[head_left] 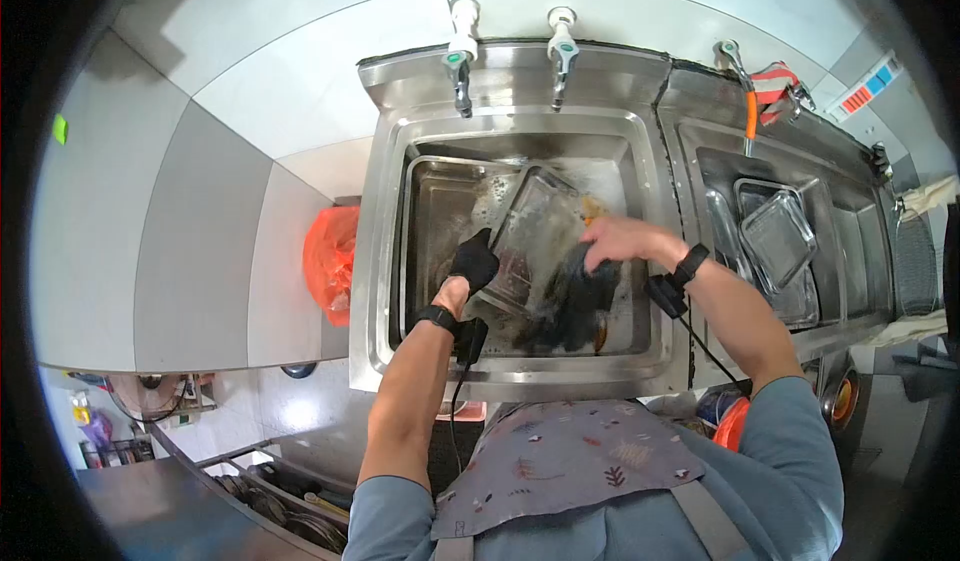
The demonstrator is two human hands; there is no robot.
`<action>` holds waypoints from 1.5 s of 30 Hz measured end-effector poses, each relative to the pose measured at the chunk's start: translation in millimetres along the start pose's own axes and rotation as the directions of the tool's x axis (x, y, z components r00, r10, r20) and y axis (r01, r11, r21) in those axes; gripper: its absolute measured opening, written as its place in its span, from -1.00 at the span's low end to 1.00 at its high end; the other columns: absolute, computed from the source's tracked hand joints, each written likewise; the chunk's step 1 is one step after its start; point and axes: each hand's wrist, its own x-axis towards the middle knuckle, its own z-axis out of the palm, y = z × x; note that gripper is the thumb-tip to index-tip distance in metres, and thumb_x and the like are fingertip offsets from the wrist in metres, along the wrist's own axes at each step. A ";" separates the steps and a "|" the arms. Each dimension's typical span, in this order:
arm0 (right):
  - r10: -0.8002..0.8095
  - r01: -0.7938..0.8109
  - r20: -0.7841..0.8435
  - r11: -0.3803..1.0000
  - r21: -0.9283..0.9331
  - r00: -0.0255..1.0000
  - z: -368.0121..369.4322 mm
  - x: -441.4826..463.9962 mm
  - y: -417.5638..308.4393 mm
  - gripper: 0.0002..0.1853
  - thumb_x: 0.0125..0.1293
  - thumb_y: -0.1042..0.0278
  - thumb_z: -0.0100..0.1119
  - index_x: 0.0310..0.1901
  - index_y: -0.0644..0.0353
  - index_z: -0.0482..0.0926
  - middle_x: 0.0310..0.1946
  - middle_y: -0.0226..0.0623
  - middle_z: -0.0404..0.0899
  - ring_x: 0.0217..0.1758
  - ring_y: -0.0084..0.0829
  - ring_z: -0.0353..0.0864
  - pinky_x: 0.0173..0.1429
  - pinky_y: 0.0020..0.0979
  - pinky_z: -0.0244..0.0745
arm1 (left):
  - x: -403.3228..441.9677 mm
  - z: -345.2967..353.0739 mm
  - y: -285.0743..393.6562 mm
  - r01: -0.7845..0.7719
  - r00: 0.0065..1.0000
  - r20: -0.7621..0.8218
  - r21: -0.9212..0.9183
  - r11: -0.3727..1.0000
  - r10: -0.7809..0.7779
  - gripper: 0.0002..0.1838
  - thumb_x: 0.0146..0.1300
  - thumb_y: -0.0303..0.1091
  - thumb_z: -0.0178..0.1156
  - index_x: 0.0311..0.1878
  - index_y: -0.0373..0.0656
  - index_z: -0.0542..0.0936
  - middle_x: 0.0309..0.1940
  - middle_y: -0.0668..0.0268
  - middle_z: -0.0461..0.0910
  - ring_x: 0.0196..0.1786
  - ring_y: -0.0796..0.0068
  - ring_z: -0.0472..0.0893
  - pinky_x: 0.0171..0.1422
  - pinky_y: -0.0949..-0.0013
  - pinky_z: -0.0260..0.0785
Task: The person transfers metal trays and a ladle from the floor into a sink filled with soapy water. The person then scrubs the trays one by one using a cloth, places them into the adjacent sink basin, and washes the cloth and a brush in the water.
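Note:
In the head view, my left hand (475,261), in a black glove, is closed at the left edge of a tilted metal tray (540,216). A second, larger metal tray (440,196) lies under it at the left of the sink (640,346). My bare right hand (622,241) is over the right part of the sink, fingers closed on a limp black item (575,301), cloth-like or perhaps a glove. That item is blurred, and its exact kind does not show. Foamy, murky water surrounds the trays.
Two taps (461,71) (562,61) reach over the sink's back rim. At right, another basin holds clear rectangular trays (778,233) below a tap with an orange hose (751,116). An orange plastic bag (332,261) hangs left of the sink.

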 end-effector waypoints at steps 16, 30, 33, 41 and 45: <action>-0.370 0.288 -0.229 0.902 -0.322 0.901 96.1 67.6 39.1 -0.48 0.37 0.23 0.26 0.24 0.33 0.39 0.49 0.09 0.10 0.41 0.25 0.31 0.46 0.00 0.32 | 0.2 51.4 -7.1 0.162 0.951 0.287 -0.775 0.610 0.112 -0.36 0.19 -0.61 0.06 0.42 -0.24 0.42 0.04 0.33 0.62 -0.03 0.50 0.52 0.08 0.45 0.43; 0.002 -0.270 -0.604 0.895 -0.355 0.797 27.6 125.6 54.2 -0.49 0.45 0.31 0.10 0.41 0.00 0.35 0.54 -0.03 0.07 0.46 0.37 0.18 0.33 0.46 0.25 | -17.3 48.1 -10.7 0.107 0.980 0.201 -0.481 0.870 -0.009 -0.24 -0.03 -0.60 0.08 0.40 -0.28 0.44 -0.16 0.16 0.64 -0.30 0.34 0.57 -0.24 0.29 0.48; 0.025 -0.299 -0.676 0.908 -0.292 0.736 29.9 136.2 58.7 -0.54 0.44 0.36 0.03 0.36 0.01 0.37 0.45 0.01 0.22 0.39 0.27 0.28 0.31 0.44 0.27 | -18.9 44.7 -4.1 0.109 0.987 0.159 -0.503 0.857 -0.032 -0.23 -0.05 -0.60 0.07 0.40 -0.30 0.44 -0.08 0.14 0.66 -0.24 0.32 0.59 -0.19 0.28 0.49; 0.131 -0.263 -0.583 0.953 -0.148 0.802 59.1 135.7 42.8 -0.52 0.37 0.37 0.10 0.32 0.10 0.39 0.38 0.02 0.23 0.40 0.29 0.27 0.33 0.41 0.25 | -12.7 73.4 -21.7 -0.011 0.996 0.067 -0.499 0.866 0.052 -0.27 0.03 -0.56 0.05 0.41 -0.29 0.44 0.04 0.02 0.66 -0.04 0.23 0.61 0.08 0.32 0.46; -0.058 -0.138 -0.523 0.934 -0.328 0.851 74.9 121.2 45.9 -0.51 0.31 0.22 0.28 0.23 0.15 0.44 0.24 0.01 0.34 0.24 0.24 0.41 0.15 0.21 0.47 | -10.2 65.5 -14.1 0.197 0.976 0.211 -0.746 0.636 -0.055 -0.21 -0.09 -0.65 0.06 0.39 -0.32 0.44 -0.02 0.17 0.65 -0.13 0.31 0.55 -0.05 0.35 0.47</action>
